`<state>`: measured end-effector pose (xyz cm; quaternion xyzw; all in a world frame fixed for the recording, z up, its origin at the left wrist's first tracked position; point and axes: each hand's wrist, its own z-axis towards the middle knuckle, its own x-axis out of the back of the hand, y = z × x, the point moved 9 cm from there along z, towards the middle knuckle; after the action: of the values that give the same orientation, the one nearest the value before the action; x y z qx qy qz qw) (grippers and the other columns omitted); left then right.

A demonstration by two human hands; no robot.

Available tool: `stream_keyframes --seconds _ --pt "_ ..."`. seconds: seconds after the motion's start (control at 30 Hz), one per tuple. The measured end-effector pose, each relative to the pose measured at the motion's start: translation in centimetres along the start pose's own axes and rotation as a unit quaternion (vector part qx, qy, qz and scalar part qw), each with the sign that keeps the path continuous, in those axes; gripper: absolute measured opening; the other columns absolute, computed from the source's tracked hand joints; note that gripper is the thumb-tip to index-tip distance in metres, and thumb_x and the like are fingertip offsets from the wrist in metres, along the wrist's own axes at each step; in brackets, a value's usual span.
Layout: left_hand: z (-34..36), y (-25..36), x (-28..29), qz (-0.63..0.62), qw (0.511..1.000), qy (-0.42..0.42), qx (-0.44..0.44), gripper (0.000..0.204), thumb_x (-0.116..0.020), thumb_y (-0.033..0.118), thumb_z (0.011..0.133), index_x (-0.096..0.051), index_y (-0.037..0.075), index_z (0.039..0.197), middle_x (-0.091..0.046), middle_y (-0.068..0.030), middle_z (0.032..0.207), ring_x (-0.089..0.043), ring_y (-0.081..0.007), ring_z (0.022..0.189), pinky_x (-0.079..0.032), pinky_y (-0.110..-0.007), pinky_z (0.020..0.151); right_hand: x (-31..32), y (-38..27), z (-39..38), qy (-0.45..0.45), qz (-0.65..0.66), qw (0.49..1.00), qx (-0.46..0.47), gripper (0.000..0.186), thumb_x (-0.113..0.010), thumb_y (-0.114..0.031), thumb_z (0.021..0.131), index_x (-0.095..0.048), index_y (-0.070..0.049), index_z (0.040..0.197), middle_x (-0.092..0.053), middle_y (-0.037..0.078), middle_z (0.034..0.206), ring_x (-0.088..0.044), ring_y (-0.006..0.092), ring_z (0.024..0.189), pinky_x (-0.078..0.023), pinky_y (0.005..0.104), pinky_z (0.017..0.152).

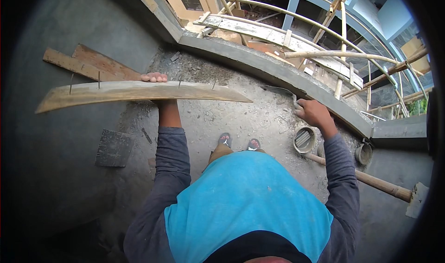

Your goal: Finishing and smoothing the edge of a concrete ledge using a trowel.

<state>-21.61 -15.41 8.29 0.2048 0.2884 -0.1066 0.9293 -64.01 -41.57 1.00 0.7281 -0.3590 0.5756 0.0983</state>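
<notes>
A long wooden plank (pixel 148 92) with several nails sticking up from it lies across my left hand (pixel 155 77). The fingers are curled over its far edge, while the palm is hidden beneath the wood. Off to the right, my right hand (pixel 315 112) is closed round the handle of a trowel (pixel 282 91). The trowel's thin blade points left, close along the foot of the low grey cement wall (pixel 278 73). Wood and trowel are well apart from each other.
Two boards (pixel 99 66) lean at the left wall. A dark square panel (pixel 114 148) lies below them. Buckets (pixel 304 140) (pixel 364 154) and a long-handled tool (pixel 384 184) are at the right. Rubble litters the floor (pixel 208 124). Bamboo scaffolding (pixel 343 40) stands beyond the low wall.
</notes>
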Motion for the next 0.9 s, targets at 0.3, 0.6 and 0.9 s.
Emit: stream_keyframes --seconds 0.3,0.6,0.9 --pt "0.9 -1.1 -3.3 0.035 0.998 -0.034 -0.028 0.023 -0.054 0.025 0.096 -0.063 0.004 0.101 -0.067 -0.0142 0.098 -0.062 -0.0276 0.095 -0.046 -0.041 0.089 -6.7 -5.7 -3.3 0.165 0.115 0.98 -0.005 0.045 -0.066 -0.031 0.085 -0.057 -0.016 0.126 -0.058 0.011 0.092 -0.061 0.0308 0.085 -0.049 0.0433 0.067" --pt "0.9 -8.4 -6.1 0.022 0.999 0.005 -0.038 0.026 -0.065 0.029 0.089 -0.06 0.004 0.095 -0.065 -0.0129 0.096 -0.06 -0.0268 0.095 -0.044 -0.042 0.092 -1.9 -13.2 -4.1 0.241 0.227 0.933 0.142 0.041 -0.076 -0.019 0.078 -0.06 -0.012 0.115 -0.059 0.011 0.088 -0.062 0.0299 0.074 -0.051 0.0388 0.06" --pt "0.1 -9.9 -5.1 0.017 0.998 0.057 -0.027 0.016 -0.061 0.02 0.093 -0.057 0.004 0.092 -0.062 -0.0124 0.096 -0.058 -0.0271 0.102 -0.042 -0.045 0.107 -2.5 -13.8 -3.8 0.205 0.228 0.936 0.175 0.048 -0.073 -0.024 0.081 -0.055 -0.014 0.125 -0.059 0.01 0.089 -0.062 0.0298 0.077 -0.051 0.0401 0.062"
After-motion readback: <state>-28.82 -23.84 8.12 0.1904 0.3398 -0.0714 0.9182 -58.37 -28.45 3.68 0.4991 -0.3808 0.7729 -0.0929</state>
